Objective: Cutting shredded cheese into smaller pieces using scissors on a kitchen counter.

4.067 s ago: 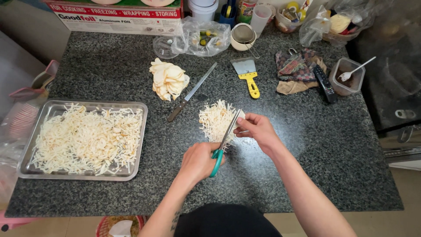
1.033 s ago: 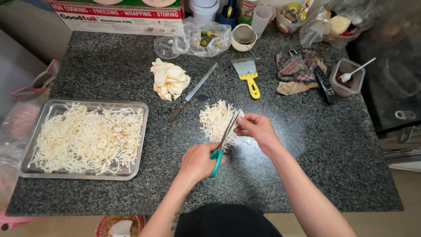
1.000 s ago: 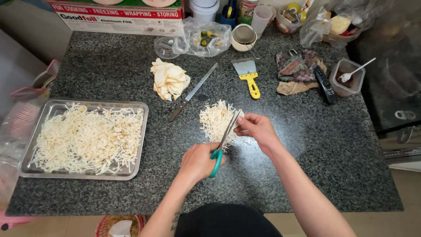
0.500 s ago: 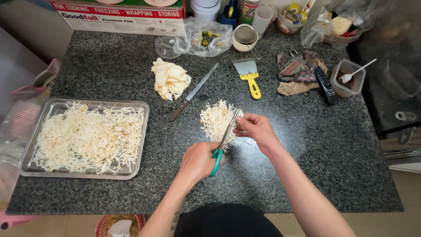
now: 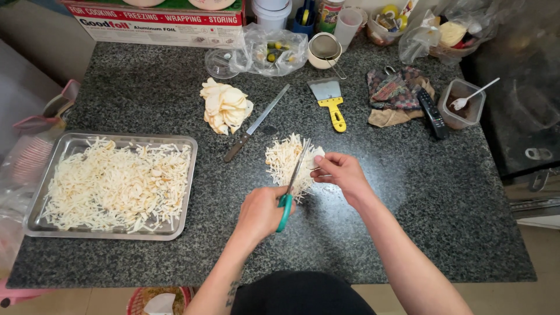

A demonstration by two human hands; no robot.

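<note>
Now, on the left, a metal tray (image 5: 188,175) holds pale cut strips. Far back lies a long white box (image 5: 157,26) with red and black print. The left hand (image 5: 261,211) is closed around green scissors (image 5: 290,185). The right hand (image 5: 343,172) pinches a thin white slice (image 5: 315,157) over the strip pile (image 5: 283,163) on the dark counter (image 5: 408,192).

One metal tray (image 5: 188,175) at 9 o'clock; one pair of scissors (image 5: 290,189), centre; one knife (image 5: 256,123) and one yellow-handled scraper (image 5: 332,102) at 12; two hands, left (image 5: 259,211), right (image 5: 341,173).
</note>
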